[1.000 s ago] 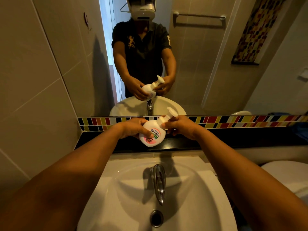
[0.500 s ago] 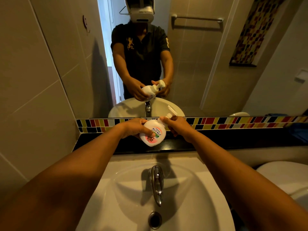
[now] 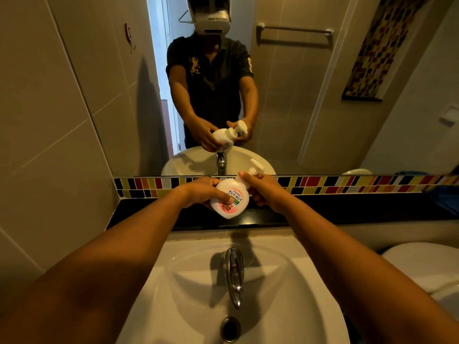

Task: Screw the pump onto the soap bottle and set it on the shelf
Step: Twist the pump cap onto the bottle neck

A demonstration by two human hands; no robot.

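A white soap bottle (image 3: 229,201) with a pink and green label is held tilted, top pointing up and right, above the black shelf (image 3: 347,212). My left hand (image 3: 201,194) grips the bottle's body from the left. The fingers of my right hand (image 3: 263,192) are wrapped around the neck at the base of the white pump (image 3: 255,170), whose nozzle sticks out above my fingers. The joint between pump and bottle is hidden by my right hand. The mirror shows the same grip from the other side.
A white sink (image 3: 310,281) with a chrome tap (image 3: 233,274) and drain (image 3: 229,328) lies below my arms. A coloured tile strip (image 3: 347,183) runs behind the shelf under the mirror. A white toilet (image 3: 422,264) is at the right, a tiled wall at the left.
My right hand has turned at the pump, so the nozzle has swung round. The bottle stays in my left hand at about the same place.
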